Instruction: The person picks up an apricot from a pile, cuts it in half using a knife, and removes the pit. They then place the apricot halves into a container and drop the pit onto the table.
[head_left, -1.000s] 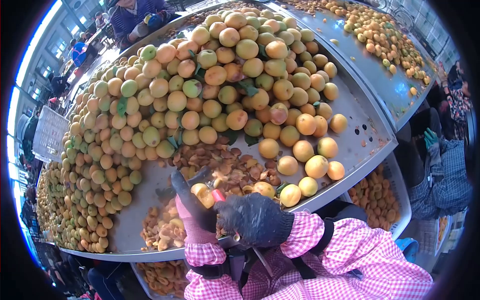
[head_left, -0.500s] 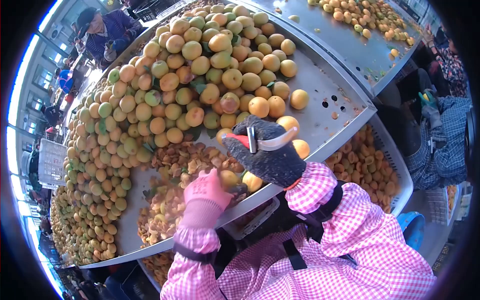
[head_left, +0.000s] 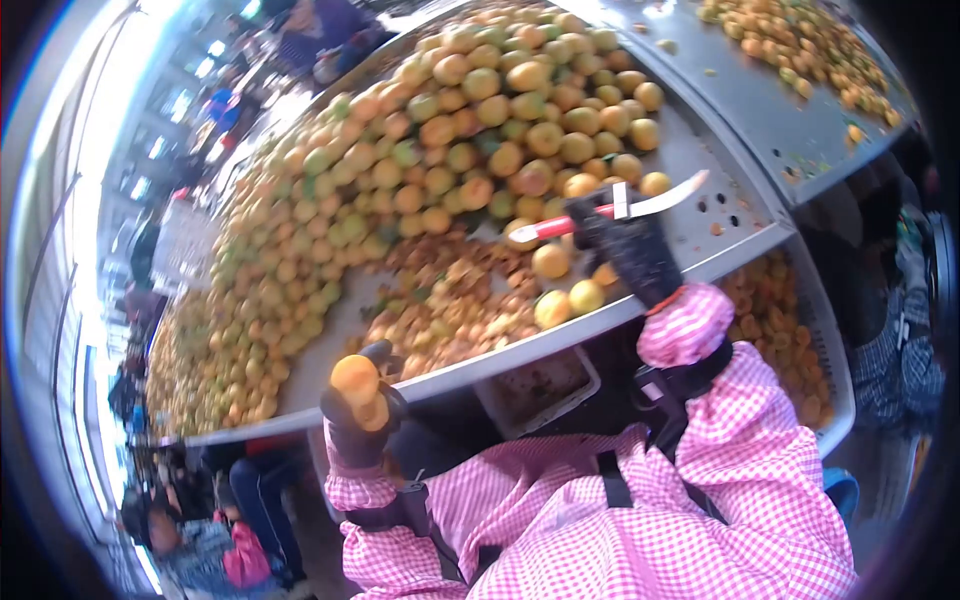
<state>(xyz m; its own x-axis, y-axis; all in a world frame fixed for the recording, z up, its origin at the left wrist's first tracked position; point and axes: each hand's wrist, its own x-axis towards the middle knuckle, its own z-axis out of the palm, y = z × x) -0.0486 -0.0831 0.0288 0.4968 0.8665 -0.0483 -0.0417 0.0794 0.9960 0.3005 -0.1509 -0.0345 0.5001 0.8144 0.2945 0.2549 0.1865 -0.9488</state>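
My left hand, gloved, is raised at the left near the table's front edge. Its fingers are wrapped round a cut-open apricot, whose orange flesh faces up. In my dark-gloved right hand is a curved knife with a red handle, its blade pointing right and away from the fruit in my left hand. Close to the right hand, a few whole apricots lie on the metal table. Between my hands spreads a heap of brownish scraps.
A large pile of apricots covers much of the metal table. Crates of apricot halves stand below right, with another crate under the front edge. More apricots lie on a second table. Other people sit around.
My left hand has moved left and down from the scraps, turned over, and now shows a cut apricot. The right hand still holds the knife, whose blade now points up to the right. The view has shifted.
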